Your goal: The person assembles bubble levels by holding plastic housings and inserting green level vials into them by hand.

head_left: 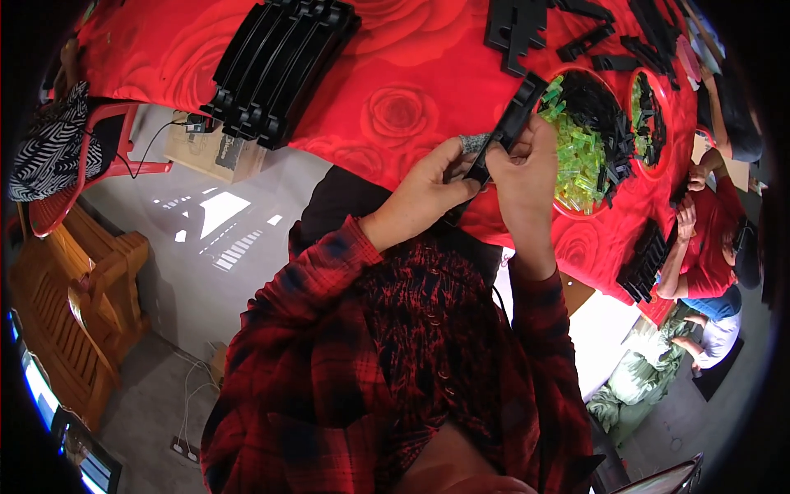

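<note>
Here, both hands work on a single black bar [517, 110], held above the near edge of the red tablecloth [401, 113], forward of the wearer's torso. The left hand [424, 193] grips the lower end of the bar, with the thumb laid against it; a grey wrap [474, 143] shows at one of its fingers. The right hand [524, 177] is closed on the bar from the right side, with the thumb pressed toward its face. The bar is tilted, its far end pointing away and to the right, beside the larger bowl [580, 215]. This bowl has a red rim and contains clear yellow-green pieces [576, 165] together with small black pieces [591, 97], the latter mainly at the far and right sides. A smaller bowl [655, 171], located just to the right, contains the same two kinds. Loose black parts [517, 34] lie on the tablecloth beyond the larger bowl. A stack of long black parts [284, 70] is positioned at the left, near the table edge. Further black parts are located at the right, next to a co-worker [709, 247] in a red top. Off the table, at the left, stands a red plastic chair [78, 183].
</note>
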`<state>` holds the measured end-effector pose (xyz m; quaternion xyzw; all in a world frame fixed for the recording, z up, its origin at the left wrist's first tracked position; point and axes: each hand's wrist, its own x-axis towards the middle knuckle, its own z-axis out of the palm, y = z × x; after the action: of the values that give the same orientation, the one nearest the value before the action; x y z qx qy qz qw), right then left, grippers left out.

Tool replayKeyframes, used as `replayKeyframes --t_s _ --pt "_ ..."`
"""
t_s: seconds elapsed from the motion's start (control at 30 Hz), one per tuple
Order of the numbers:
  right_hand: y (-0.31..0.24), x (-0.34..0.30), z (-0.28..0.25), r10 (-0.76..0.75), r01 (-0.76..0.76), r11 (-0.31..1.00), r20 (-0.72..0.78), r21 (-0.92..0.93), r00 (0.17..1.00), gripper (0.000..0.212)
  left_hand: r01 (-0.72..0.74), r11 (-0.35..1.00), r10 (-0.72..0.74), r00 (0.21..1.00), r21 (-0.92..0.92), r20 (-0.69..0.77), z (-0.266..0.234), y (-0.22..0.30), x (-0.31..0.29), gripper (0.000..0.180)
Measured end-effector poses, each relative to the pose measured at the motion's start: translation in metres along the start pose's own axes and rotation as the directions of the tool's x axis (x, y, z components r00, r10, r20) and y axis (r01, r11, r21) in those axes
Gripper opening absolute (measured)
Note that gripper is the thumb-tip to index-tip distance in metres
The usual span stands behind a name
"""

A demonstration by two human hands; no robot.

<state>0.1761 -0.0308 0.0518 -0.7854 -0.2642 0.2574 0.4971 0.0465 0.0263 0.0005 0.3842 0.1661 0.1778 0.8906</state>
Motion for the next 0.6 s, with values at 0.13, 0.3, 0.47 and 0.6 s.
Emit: replayKeyframes --t_s 0.13,0.3,0.47,0.6 --pt "0.009 -0.004 0.002 -0.021 0.022 0.999 0.046 -0.038 0.999 0.048 0.032 0.999 -0.034 0.997 -0.037 -0.075 -0.002 -0.008 0.005 0.028" --pt "0.017 -0.007 0.002 -0.106 0.097 0.989 0.069 0.115 0.992 0.043 -0.025 0.995 0.013 0.991 -0.094 -0.13 0.001 -0.013 0.007 0.018" --pt "0.013 -0.01 0.0 -0.04 0.003 0.974 0.16 0.226 0.986 0.041 -0.016 1.0 0.018 0.994 0.017 -0.11 -0.004 -0.014 0.005 0.023" --pt "0.014 -0.014 -0.001 0.013 -0.08 0.952 0.223 0.296 0.975 0.041 -0.108 0.984 0.125 0.985 0.144 -0.116 0.0 -0.009 0.005 0.018"
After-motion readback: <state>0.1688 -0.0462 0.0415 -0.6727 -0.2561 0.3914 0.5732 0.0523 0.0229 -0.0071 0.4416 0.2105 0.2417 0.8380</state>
